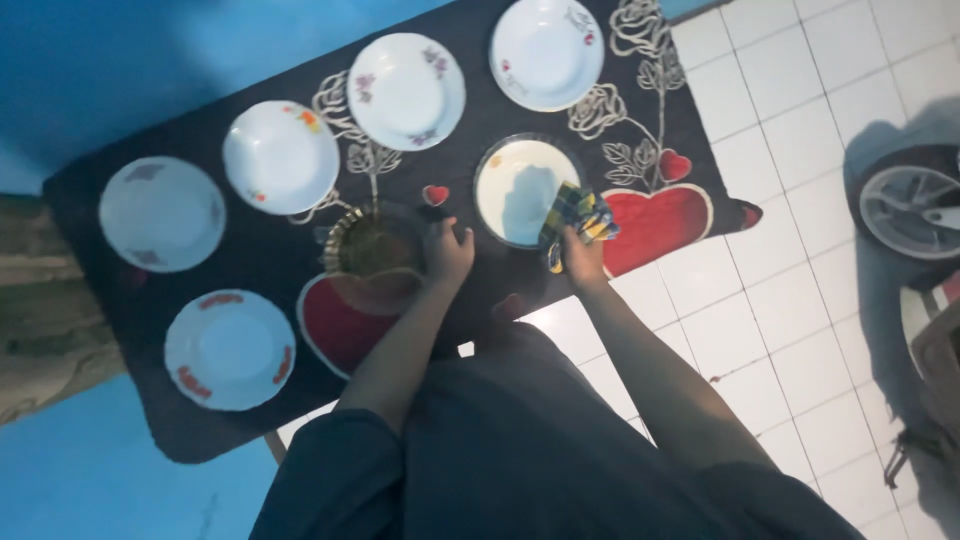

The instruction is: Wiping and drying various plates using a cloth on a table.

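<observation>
The left hand (447, 252) is gripping the near rim of a glass bowl (375, 250) with a gold scalloped edge, its fingers clamped on that rim. The right hand (583, 258) is holding a yellow and blue checked cloth (578, 213), fingers closed around it, at the near right edge of a glass plate (520, 188) that lies just beyond them. Both dishes are sitting on a dark mat (620, 100) patterned with roses and red hearts, spread on the white tiled floor (790, 330).

5 white plates are lying further out from the fingers: 1 (547, 52) beyond the right hand, 1 (407, 90) beyond the left, and 3 (281, 157) (162, 213) (229, 349) off to the left.

The chief risk, as I judge it, is glass on hard tile. The bowl is held by 1 edge only, so lifting it that way could let it tip and slip, striking the plate beside it or the floor. The bowl seems to hold something dark, though the dim view is not showing it clearly; tilting might spill it on the mat. The cloth is bunched, and pressing it on the plate's rim could make the plate slide on the mat.
</observation>
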